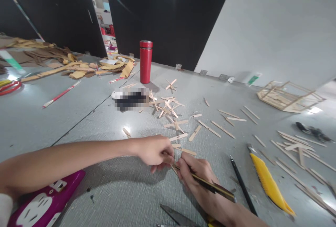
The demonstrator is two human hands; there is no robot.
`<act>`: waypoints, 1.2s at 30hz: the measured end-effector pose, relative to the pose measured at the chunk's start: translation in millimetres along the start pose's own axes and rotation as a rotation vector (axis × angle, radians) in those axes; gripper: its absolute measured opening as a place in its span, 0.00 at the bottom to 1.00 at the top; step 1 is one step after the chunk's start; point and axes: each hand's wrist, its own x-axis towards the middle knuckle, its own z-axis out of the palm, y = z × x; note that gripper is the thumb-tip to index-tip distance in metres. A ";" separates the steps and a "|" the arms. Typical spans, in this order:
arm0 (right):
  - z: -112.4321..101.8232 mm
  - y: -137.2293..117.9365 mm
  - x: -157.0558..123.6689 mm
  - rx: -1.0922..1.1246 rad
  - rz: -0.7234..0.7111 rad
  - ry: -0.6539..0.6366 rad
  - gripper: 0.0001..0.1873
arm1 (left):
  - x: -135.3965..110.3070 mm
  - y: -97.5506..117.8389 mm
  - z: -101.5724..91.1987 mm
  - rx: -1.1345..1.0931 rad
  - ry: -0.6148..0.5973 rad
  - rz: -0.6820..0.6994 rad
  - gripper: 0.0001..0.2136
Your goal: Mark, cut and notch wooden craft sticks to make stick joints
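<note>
My left hand [157,151] reaches in from the left with its fingers closed in a pinch. A thin wooden stick [174,169] shows between the two hands, its far end hidden by the left fingertips. My right hand [201,176] is wrapped round a slim gold-and-black pen-shaped tool [216,188], whose tip meets the stick near the left fingers. Whether that tool is a pen or a small knife is not clear. Just beyond the hands lie flat wooden craft sticks [187,151], and crossed sticks [168,108] are heaped farther back.
A red flask [146,62] stands behind the sticks. To the right lie a black pencil [243,183], a yellow utility knife [270,181], more sticks [296,146] and a wooden frame [283,97]. Dark blades [178,216] point in at the front; a purple case [47,202] sits under my left arm.
</note>
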 end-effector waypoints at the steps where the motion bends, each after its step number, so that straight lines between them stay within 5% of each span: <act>1: -1.7 -2.7 1.6 -0.006 -0.014 -0.004 0.18 | -0.2 0.3 0.0 -0.001 0.000 -0.003 0.14; 18: -1.4 -3.9 1.6 0.136 0.050 0.060 0.23 | -0.8 -0.3 -0.4 -0.008 -0.010 -0.024 0.14; 36: 1.5 0.7 0.6 0.045 0.041 0.049 0.21 | 0.5 -0.7 0.6 -0.024 0.004 -0.024 0.13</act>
